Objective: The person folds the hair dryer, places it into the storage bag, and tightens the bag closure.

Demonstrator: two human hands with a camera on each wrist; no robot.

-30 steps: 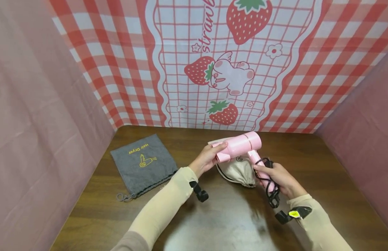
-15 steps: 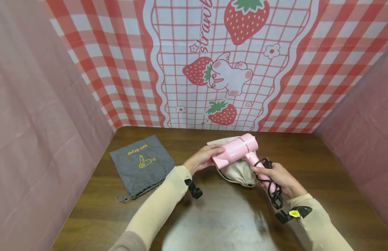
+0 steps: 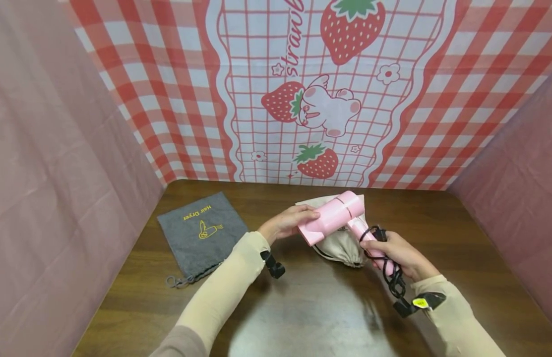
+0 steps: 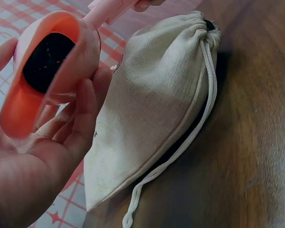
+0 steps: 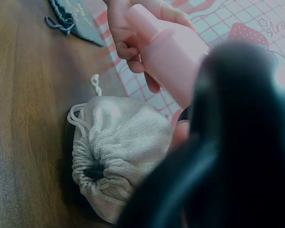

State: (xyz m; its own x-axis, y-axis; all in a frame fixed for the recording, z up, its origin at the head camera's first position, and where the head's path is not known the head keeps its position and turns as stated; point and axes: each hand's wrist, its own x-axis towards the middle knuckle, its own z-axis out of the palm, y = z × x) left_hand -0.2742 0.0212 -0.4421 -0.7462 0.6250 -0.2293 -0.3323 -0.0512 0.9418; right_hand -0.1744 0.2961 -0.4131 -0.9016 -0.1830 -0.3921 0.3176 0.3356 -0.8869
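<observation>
A pink hair dryer [image 3: 334, 216] is held above the table by both hands, its nozzle end tilted down to the left. My left hand [image 3: 286, 223] holds the nozzle end, thumb on one side and fingers on the other. The flared nozzle [image 4: 21, 111] faces the left wrist camera, dark inside. My right hand [image 3: 401, 254] grips the handle [image 3: 358, 229], which has a black cord [image 3: 394, 280] wound round it. Blurred black cord hides much of that grip in the right wrist view. Below the dryer lies a bulging cream drawstring bag [image 4: 147, 95], partly covered in the head view.
A flat grey drawstring pouch [image 3: 204, 233] printed "Hair Dryer" lies at the table's left. The brown wooden table [image 3: 302, 317] ends at a red-checked strawberry cloth [image 3: 320, 99] behind. Pink curtains [image 3: 57, 173] hang on both sides.
The dryer's barrel has shifted left and tips more steeply down toward the nozzle. My left hand has moved left with it, while my right hand stays nearly in place.
</observation>
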